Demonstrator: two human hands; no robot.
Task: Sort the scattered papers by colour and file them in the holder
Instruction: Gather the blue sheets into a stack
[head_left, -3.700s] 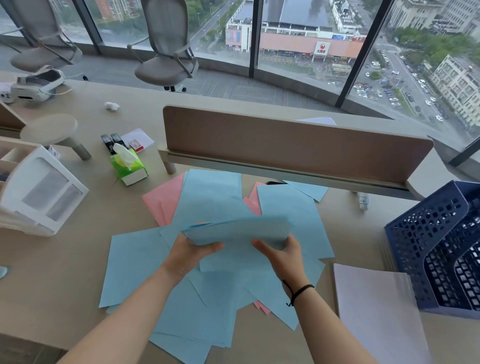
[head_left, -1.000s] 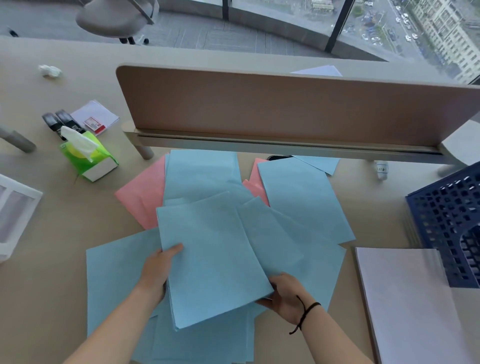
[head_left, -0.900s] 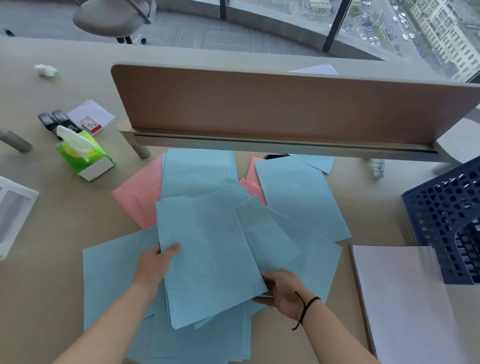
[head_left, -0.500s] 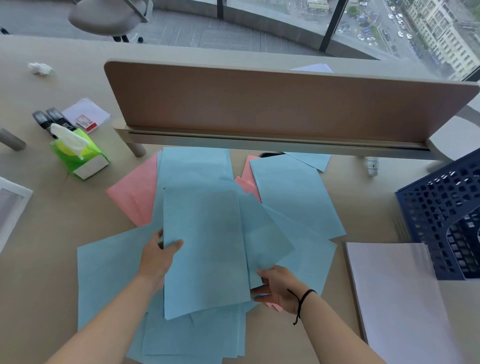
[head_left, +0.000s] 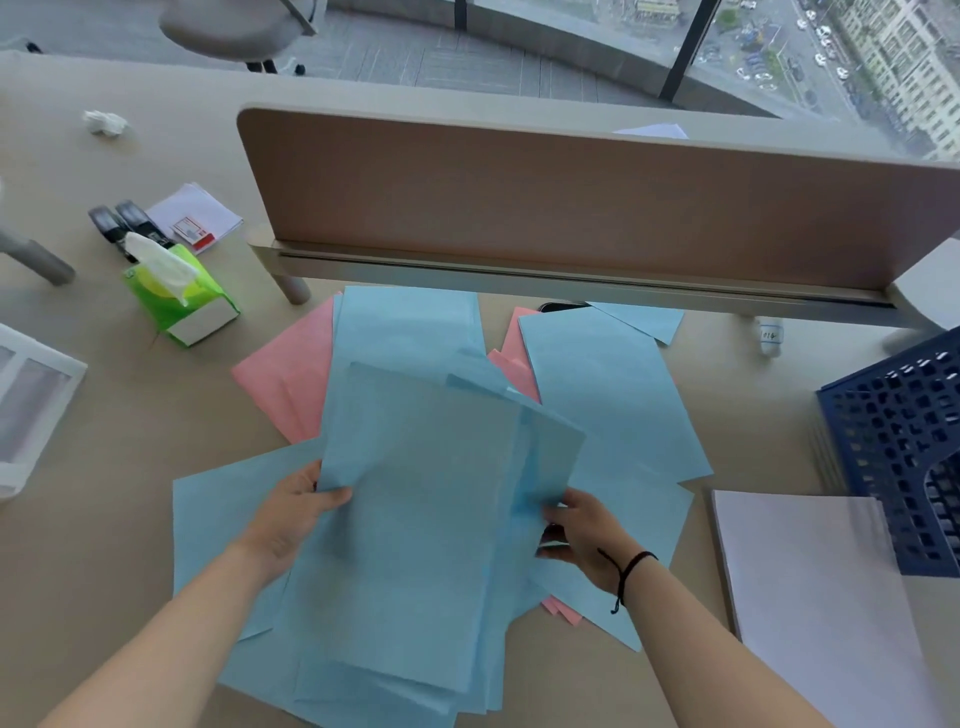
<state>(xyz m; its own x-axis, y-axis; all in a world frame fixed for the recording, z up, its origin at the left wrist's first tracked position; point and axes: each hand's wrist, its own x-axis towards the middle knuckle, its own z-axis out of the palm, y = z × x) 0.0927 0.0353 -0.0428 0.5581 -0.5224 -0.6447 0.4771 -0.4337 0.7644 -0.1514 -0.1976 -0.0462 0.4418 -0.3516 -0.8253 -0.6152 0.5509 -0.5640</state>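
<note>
Gathering the blue sheets
Both hands' fingers pinch the blue stack (head_left: 415, 509); square its edges before reaching the holder (head_left: 898, 441) at three o'clock.

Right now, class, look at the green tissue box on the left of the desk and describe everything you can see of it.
The tissue box is a soft pack, bright green on top, with a plain white end panel facing the camera. A white tissue sticks up, crumpled, from its top opening. It sits flat on the beige desk, turned at an angle. Two black objects lie just behind it, with a small stack of white paper beside them. Neither hand touches the pack, and it lies apart from the pink sheets.
</note>
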